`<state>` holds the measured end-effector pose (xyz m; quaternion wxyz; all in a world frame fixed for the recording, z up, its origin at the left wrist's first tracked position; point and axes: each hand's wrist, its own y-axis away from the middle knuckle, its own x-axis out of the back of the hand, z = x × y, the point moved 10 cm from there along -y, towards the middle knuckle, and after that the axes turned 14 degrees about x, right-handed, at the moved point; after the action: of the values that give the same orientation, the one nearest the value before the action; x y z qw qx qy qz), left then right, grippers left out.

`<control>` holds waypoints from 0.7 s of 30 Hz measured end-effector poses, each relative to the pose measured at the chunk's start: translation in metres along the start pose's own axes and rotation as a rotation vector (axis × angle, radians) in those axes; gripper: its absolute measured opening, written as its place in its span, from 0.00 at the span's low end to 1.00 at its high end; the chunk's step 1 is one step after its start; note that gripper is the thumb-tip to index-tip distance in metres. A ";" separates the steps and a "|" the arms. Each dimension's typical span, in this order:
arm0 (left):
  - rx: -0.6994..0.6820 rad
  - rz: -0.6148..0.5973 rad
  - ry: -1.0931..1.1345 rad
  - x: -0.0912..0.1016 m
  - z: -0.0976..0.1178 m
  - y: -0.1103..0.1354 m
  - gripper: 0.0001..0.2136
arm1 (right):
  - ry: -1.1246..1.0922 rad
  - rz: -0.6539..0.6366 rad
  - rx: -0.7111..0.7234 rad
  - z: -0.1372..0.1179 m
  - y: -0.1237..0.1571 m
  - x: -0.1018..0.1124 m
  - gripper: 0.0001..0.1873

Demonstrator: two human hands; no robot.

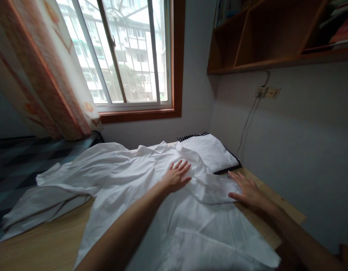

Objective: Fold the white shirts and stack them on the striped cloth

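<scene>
A white long-sleeved collared shirt [128,188] is spread out before me, its collar pointing toward the window. One sleeve [69,165] stretches out to the left, with wrinkles along it. The other sleeve [210,188] lies bent on the right side of the shirt. My left hand [176,176] rests flat on the upper chest with its fingers spread. At the end of the right sleeve, my right hand [244,189] touches the fabric, fingers apart. Neither hand grips the cloth.
A white pillow-like item with black striped edging [210,150] lies behind the shirt. The wooden table [55,248] carries the shirt; dark checked fabric [18,162] is at left. A cord [246,126] hangs from a wall socket, beneath a wooden shelf [275,58]. A curtain [49,75] hangs beside the window.
</scene>
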<state>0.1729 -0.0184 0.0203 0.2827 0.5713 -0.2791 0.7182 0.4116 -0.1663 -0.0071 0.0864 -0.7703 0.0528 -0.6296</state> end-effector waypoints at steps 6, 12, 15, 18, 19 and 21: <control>-0.023 -0.159 -0.025 -0.022 0.014 0.006 0.33 | -0.143 0.004 0.041 -0.011 0.002 -0.006 0.27; 0.025 -0.123 0.006 -0.015 0.019 0.018 0.36 | -0.133 0.351 -0.161 0.024 0.016 0.005 0.30; -0.035 -0.198 0.090 -0.016 0.035 0.037 0.40 | -0.308 0.430 -0.240 0.038 0.020 0.003 0.29; -0.040 -0.304 0.311 -0.014 0.043 0.052 0.41 | -0.461 0.617 -0.258 0.026 0.021 0.036 0.21; -0.008 -0.319 0.427 -0.010 0.041 0.055 0.40 | -0.452 0.730 -0.249 0.013 0.025 0.058 0.19; 0.073 -0.356 0.743 -0.004 0.033 0.057 0.40 | -0.370 0.979 -0.209 -0.028 0.041 0.110 0.17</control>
<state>0.1540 -0.0820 0.0178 0.4637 0.3222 -0.0293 0.8248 0.4073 -0.2295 0.0962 0.3008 -0.7583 0.4522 -0.3607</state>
